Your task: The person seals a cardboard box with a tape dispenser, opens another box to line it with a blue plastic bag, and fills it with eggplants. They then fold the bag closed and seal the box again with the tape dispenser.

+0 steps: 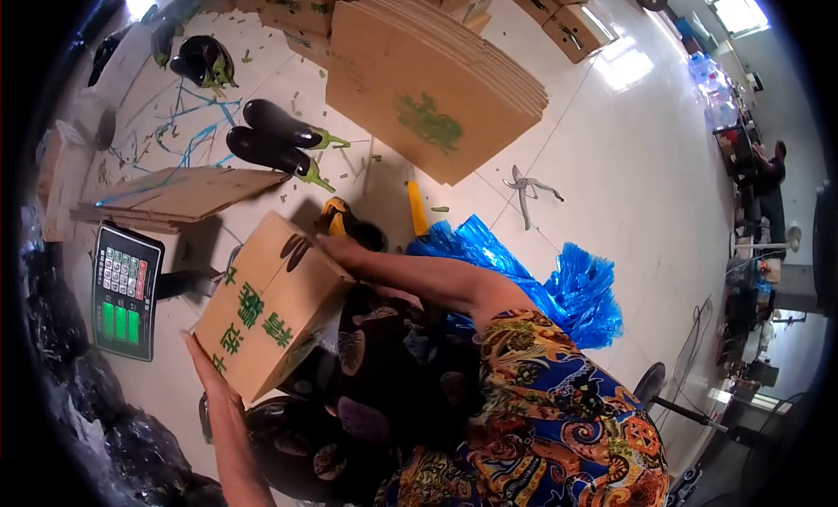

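Observation:
A cardboard box (271,302) with green printing is held tilted in front of my knees. My left hand (209,363) presses against its lower left edge, fingers along the side. At the opposite upper corner, my right hand (342,250) grips the box; its fingertips are partly hidden. Just beyond that hand lies a yellow-and-black tool (336,217), partly covered and hard to make out. A yellow-handled item (417,208) is close by on the floor. To the left of the box stands a scale display (127,289) with a keypad and green readouts.
Two eggplants (271,136) lie on the tiles among cut stems, near flattened cardboard (192,193). A stack of flat cartons (428,88) leans ahead. Pruning shears (528,193) and crumpled blue plastic (576,293) are to the right. Another person (770,179) is far right.

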The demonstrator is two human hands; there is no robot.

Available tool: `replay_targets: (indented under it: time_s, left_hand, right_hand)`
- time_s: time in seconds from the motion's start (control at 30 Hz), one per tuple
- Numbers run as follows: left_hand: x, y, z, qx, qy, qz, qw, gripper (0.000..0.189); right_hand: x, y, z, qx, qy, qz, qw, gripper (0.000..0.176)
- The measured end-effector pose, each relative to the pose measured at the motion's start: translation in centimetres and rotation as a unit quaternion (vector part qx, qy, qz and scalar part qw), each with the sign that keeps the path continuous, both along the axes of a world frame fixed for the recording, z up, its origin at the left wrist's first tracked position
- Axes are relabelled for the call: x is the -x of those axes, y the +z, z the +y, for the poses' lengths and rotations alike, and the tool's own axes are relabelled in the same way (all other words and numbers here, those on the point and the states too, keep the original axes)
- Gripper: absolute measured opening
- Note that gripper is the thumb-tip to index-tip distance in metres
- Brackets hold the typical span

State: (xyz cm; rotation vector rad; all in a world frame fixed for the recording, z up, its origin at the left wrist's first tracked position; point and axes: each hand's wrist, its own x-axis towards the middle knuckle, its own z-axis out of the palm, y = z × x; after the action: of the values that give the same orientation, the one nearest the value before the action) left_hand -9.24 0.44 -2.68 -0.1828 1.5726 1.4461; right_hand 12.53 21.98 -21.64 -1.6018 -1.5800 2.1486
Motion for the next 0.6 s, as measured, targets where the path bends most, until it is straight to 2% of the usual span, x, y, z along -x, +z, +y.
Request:
replay_targets:
  time_s: [0.1,0.23,0.3,0.37,0.4,0.47,0.5,0.57,0.6]
  left_hand:
    - [-1.5,1.7,4.8,-0.052,-0.083,-0.055,0.994,0.069]
    - [-4.4,3.4,11.7,-0.078,-0.174,-0.079,0.979,0.064]
    - [-7.3,4.7,14.9,-0.072,-0.212,-0.063,0.972,0.064]
    - [-11.8,6.5,18.2,-0.07,-0.282,-0.028,0.956,0.06]
    - [-13.4,5.7,19.8,-0.106,-0.325,-0.011,0.94,0.058]
    - [-17.6,5.4,22.0,-0.14,-0.419,0.016,0.897,0.06]
    - [-20.4,6.1,22.9,-0.139,-0.467,0.028,0.873,0.063]
    - [-25.0,4.0,24.5,-0.186,-0.559,0.122,0.799,0.076]
    - [-27.3,3.8,26.0,-0.191,-0.609,0.111,0.762,0.079]
  right_hand:
    - [-3.5,-1.7,2.4,0.115,-0.103,0.178,0.972,0.061]
    - [-11.3,3.1,4.4,0.153,-0.085,0.445,0.878,0.059]
    - [-15.3,5.5,4.4,0.128,-0.08,0.486,0.861,0.057]
    - [-19.1,7.8,3.8,0.045,-0.091,0.463,0.881,0.056]
    - [-21.0,8.6,3.1,-0.018,-0.099,0.431,0.897,0.056]
    - [-24.9,10.2,0.8,-0.195,-0.1,0.312,0.924,0.055]
    - [-26.7,10.9,-0.6,-0.291,-0.093,0.231,0.924,0.055]
    - [-30.1,11.8,-2.9,-0.378,-0.094,0.13,0.912,0.055]
    - [-31.8,12.1,-3.0,-0.412,-0.047,0.078,0.907,0.06]
